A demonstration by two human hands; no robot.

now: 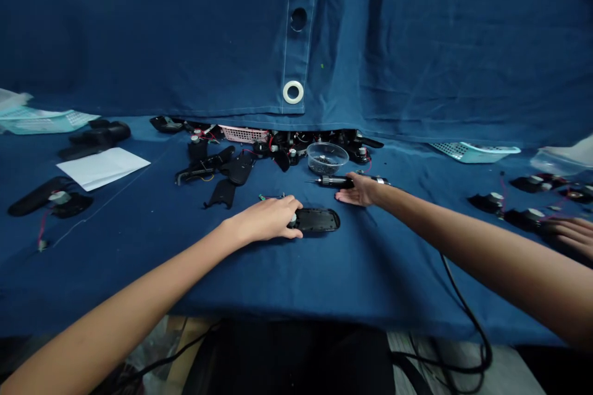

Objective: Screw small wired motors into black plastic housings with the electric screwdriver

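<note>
- Navy blue cloth point(185, 278) covers the work table, its near edge just beyond both forearms, and a black cable point(463, 315) droops over that edge to the right of the right hand.
- Left hand point(264, 219): curled over one end of a black oval plastic shell point(319, 220), fingers wrapped down around it beside a small round silver part point(293, 220). This hold looks sound, since it pins the shell against the soft cloth.
- Shell: lying flat between the hands, nearer the left, with its long axis running almost straight across the view and its free rounded end pointing toward the right hand.
- Right hand point(359, 191): well apart from the left, spread flat and open on the cloth, with a black electric screwdriver point(334, 181) lying just behind it, bit pointing left. Whether the palm touches the tool is hard to tell.
- Just beyond the hands: a clear plastic bowl of small screws point(327, 158) and scattered black plastic casing pieces point(222, 193).
- Farther left: a white paper sheet point(102, 168).
- Far right: a co-worker's hand point(572, 233) beside black units with red wires point(525, 219).
- Farthest: a hanging blue curtain with a white grommet point(293, 92).
</note>
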